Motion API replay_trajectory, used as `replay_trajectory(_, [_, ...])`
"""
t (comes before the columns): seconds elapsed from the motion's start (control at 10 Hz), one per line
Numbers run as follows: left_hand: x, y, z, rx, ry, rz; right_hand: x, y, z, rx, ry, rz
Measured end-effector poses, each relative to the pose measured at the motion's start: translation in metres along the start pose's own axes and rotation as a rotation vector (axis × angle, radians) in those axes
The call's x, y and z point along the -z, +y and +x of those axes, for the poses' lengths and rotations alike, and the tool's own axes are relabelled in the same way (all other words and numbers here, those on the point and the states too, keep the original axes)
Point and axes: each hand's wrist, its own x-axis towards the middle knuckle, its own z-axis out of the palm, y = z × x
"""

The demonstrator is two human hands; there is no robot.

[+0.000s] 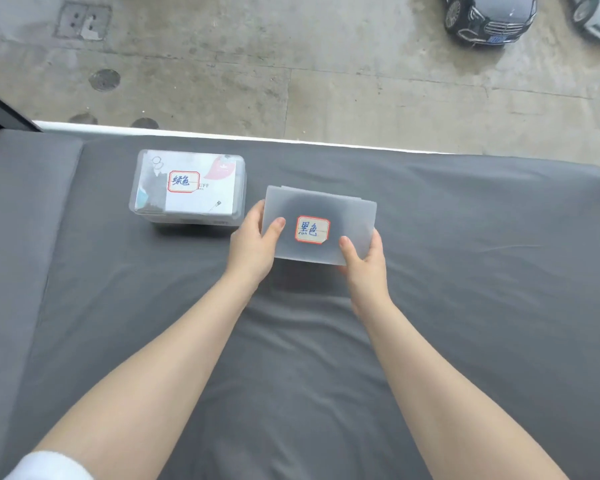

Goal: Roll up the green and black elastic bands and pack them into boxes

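Grey sheet fills the lower two thirds of the frame; its far edge runs across the upper third, with concrete ground and parked cars beyond. Plenty of bare sheet right of centre and along the bottom for setting things down; the far edge is the only drop to mind.

Green-labelled box, upper left of centre, lid on, resting on the sheet. Printed card and something dark show inside; can't confirm a band.

Black-labelled box, frame centre, frosted, held just right of the green one, not touching it. Looks lifted off the sheet, tilted toward the camera. Contents not visible.

Left hand grips its left end, thumb curled on top. Right hand grips the near right corner, thumb on top.

Likely step: closing or placing this box. Keep it level, press the lid evenly at both ends, and set it beside the green box, well back from the far edge.
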Motion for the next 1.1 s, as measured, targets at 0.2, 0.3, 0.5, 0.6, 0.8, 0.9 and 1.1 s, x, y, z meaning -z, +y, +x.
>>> replay_trajectory(0.2, [0.029, 0.013, 0.051, -0.101, 0.01, 0.478, -0.035, -0.034, 0.044, -0.021, -0.041, -0.076])
replay_trajectory(0.3, [0.042, -0.007, 0.049, -0.198, -0.036, 0.668, -0.046, -0.031, 0.048, -0.062, -0.031, -0.069])
replay_trajectory(0.5, [0.081, -0.049, 0.05, -0.324, -0.068, 1.034, -0.066, -0.024, 0.041, -0.064, 0.05, 0.137])
replay_trajectory(0.6, [0.089, -0.055, 0.059, -0.334, -0.014, 1.066, -0.076, -0.026, 0.045, -0.036, 0.051, 0.165])
replay_trajectory(0.8, [0.097, -0.057, 0.071, -0.364, -0.016, 1.057, -0.087, -0.027, 0.06, -0.016, 0.111, 0.054])
replay_trajectory(0.9, [0.102, -0.054, 0.06, -0.416, -0.058, 1.065, -0.075, -0.026, 0.052, -0.006, 0.166, -0.216])
replay_trajectory(1.1, [0.117, -0.026, 0.0, -0.495, -0.111, 1.046, -0.05, -0.053, -0.018, 0.317, 0.068, -0.643])
